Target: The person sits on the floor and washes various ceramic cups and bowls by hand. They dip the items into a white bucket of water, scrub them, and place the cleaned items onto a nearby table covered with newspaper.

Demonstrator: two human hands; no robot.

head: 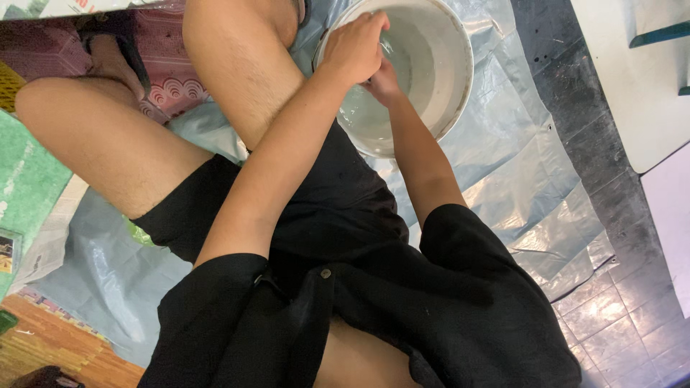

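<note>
A white round bucket (453,79) with a little clear water stands on a plastic sheet in front of me, between my bent legs. Both my hands are inside it, pressed together. My left hand (356,47) lies on top with its fingers curled into a fist over the water. Beneath it sits my right hand (384,82), whose fingers are hidden by the left hand. Whether anything lies between the hands is not visible. My bare knees and black clothes fill the middle and bottom of the view.
A pale translucent plastic sheet (517,165) covers dark floor tiles (618,316). A pink patterned mat (169,90) and a green mat (25,179) lie at the left. White boards (640,86) sit at the right. A wood-patterned mat (50,345) is at the bottom left.
</note>
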